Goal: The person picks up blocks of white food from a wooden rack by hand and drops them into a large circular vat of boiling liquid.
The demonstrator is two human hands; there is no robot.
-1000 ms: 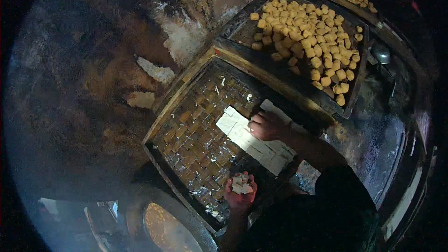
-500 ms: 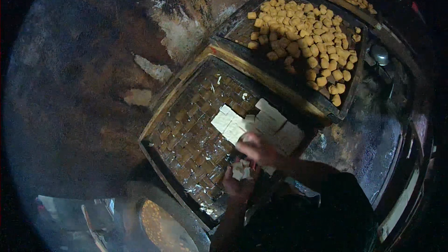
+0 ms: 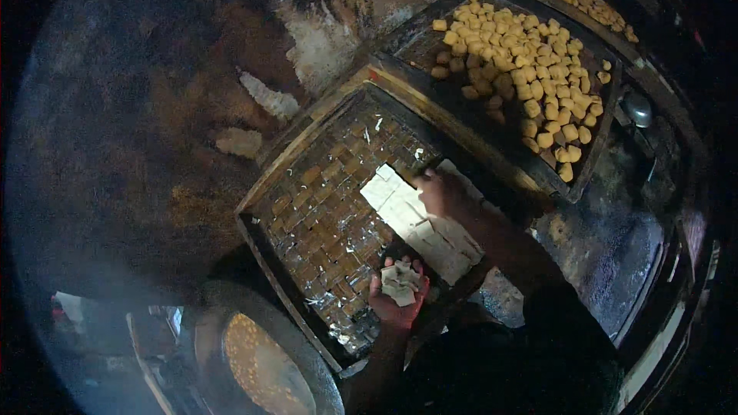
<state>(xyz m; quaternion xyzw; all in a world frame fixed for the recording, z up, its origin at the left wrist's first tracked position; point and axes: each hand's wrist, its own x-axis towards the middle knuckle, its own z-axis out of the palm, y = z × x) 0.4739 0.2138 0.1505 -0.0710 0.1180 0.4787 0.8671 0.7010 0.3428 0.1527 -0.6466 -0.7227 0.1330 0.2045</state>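
Holding: left hand (image 3: 397, 298) cupped, palm up, around white squares (image 3: 400, 283)
Right hand (image 3: 442, 192): fingers bent on white slab (image 3: 421, 224), grip unclear
Tray (image 3: 307, 155): under both

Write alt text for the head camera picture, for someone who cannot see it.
Seen from above in dim light, a person's left hand cups a few white blocks while the right hand rests on a slab of white blocks in a woven tray. Behind it, another tray holds golden fried cubes; a round pan sits lower left.
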